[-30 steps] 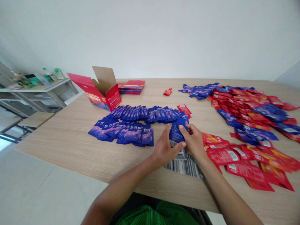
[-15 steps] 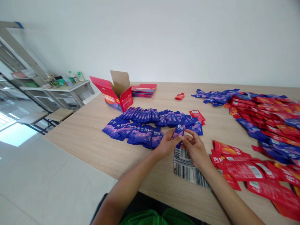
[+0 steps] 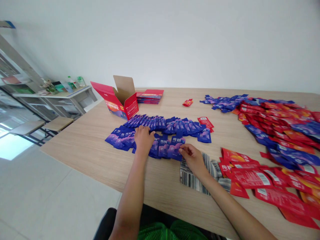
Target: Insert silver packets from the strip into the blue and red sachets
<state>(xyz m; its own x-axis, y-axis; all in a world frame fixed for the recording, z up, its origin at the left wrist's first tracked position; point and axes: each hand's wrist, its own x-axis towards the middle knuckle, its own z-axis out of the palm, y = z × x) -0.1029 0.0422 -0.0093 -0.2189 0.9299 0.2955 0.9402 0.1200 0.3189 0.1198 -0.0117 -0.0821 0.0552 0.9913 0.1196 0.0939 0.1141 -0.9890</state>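
Note:
A front row of overlapping purple-blue pouches [image 3: 163, 146] with white lettering lies on the table. My left hand [image 3: 144, 139] rests over the middle of this row, its thumb apart from the bent fingers; the fingertips are partly hidden. At the row's right end lies one purple pouch [image 3: 175, 146], its lower right edge pinched between the thumb and finger of my right hand [image 3: 193, 158]. Under that hand is a grey striped cloth [image 3: 191, 180]. Just behind, a second row of purple pouches [image 3: 183, 126] stands closely fanned.
An open red carton [image 3: 120, 101] stands at the back left, beside a stack of flat red boxes [image 3: 151, 96]. Red pouches [image 3: 252, 180] lie in a heap on the right, with a mixed red and purple pile [image 3: 272, 123] behind. A single red pouch [image 3: 206, 123] lies near the rows.
The purple pouch that both hands held up now lies at the front row's right end. My left hand has let go and moved left over the row; my right hand stays at the pouch.

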